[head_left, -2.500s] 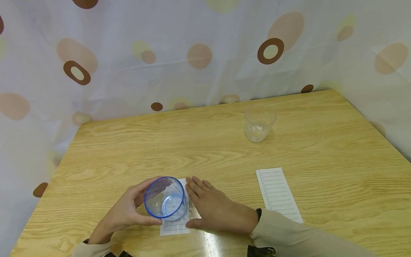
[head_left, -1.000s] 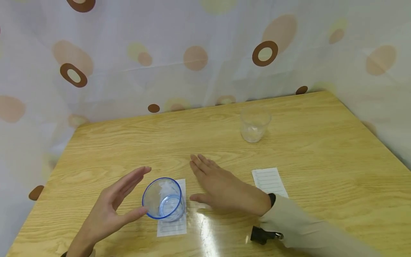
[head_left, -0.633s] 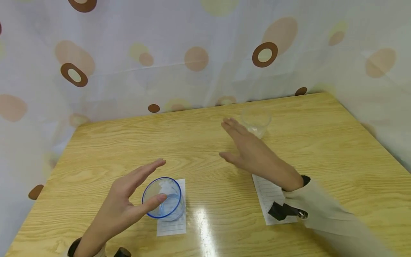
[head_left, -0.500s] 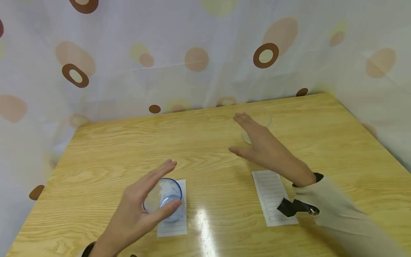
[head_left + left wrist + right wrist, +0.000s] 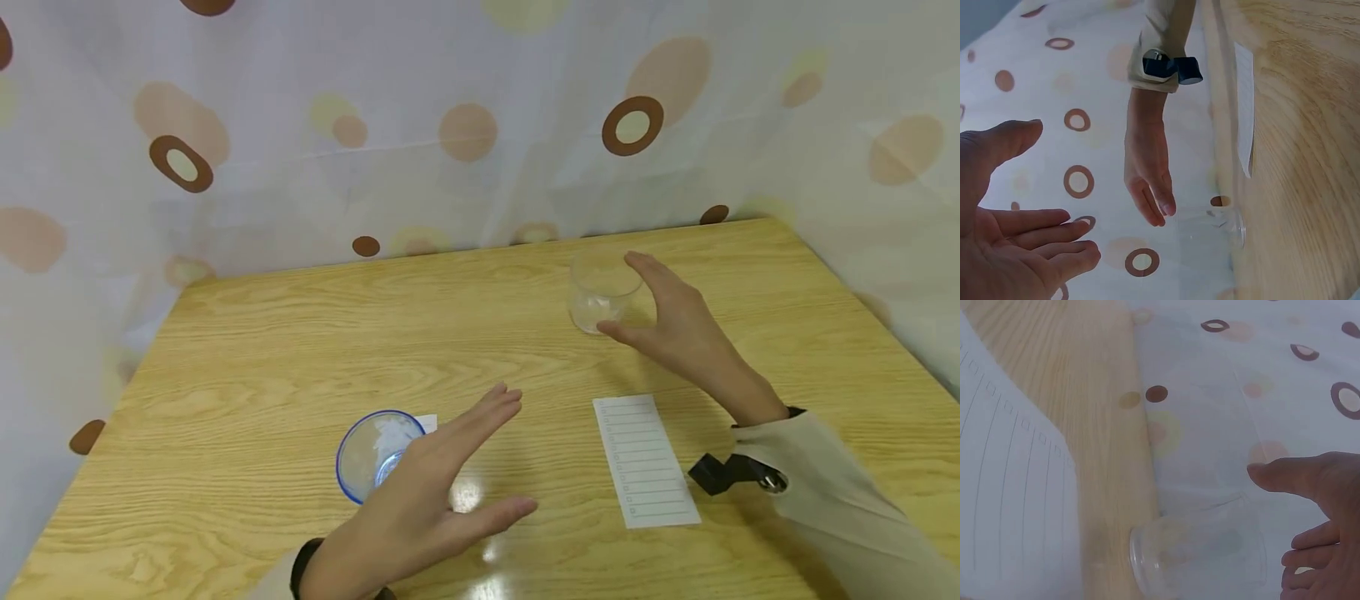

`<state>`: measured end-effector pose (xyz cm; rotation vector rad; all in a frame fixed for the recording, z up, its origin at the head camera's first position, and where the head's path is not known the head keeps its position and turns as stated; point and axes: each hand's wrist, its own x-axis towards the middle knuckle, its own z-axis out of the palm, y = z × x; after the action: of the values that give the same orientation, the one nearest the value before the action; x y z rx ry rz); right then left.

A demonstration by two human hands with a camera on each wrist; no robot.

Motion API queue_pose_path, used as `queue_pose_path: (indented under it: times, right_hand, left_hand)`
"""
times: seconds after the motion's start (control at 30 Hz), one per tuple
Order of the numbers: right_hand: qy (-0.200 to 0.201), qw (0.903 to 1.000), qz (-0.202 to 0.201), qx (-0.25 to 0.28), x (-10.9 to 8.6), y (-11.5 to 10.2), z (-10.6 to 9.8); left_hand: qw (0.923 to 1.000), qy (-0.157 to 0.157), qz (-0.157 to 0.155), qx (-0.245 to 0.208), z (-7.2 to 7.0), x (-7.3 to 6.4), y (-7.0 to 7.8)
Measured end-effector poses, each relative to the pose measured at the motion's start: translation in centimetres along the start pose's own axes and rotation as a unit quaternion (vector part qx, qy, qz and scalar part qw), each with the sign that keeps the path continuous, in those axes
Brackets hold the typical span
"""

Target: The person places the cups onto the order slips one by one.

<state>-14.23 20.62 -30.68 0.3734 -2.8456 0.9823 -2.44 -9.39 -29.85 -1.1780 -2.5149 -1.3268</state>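
Note:
At the back right of the table stands a clear glass [image 5: 592,296], upright. My right hand [image 5: 681,325] is at its right side, thumb and fingers parted; in the right wrist view the thumb [image 5: 1285,475] is apart from the glass wall [image 5: 1204,556]. My left hand [image 5: 420,500], fingers extended and thumb spread, is over the front middle of the table with nothing in it. Behind and left of it is a blue-rimmed glass [image 5: 363,454] with something whitish showing inside; the hand hides its lower right part.
A lined paper strip [image 5: 647,462] lies on the wooden table [image 5: 300,342] in front of the clear glass. Another paper slip [image 5: 427,422] lies under the blue-rimmed glass, mostly hidden. A dotted curtain [image 5: 405,83] hangs behind and at both sides.
My left hand has let go of the blue-rimmed glass and moved right, past it. My right hand has moved from beside that glass to the right side of the clear glass.

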Motion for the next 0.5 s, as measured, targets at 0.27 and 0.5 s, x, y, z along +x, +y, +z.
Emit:
queue_pose_path:
  times: [0.27,0.5]
  right_hand:
    - [-0.009,0.9992,0.038,0.009,0.6,1.4,0.0]
    - [-0.005,0.9987,0.043,0.024,1.0,2.3,0.4]
  left_hand:
    - [0.9908,-0.115,-0.072,0.001,3.7,1.7,0.4]
    - [0.9547,-0.247,-0.079,0.146,7.1,4.0,-0.5]
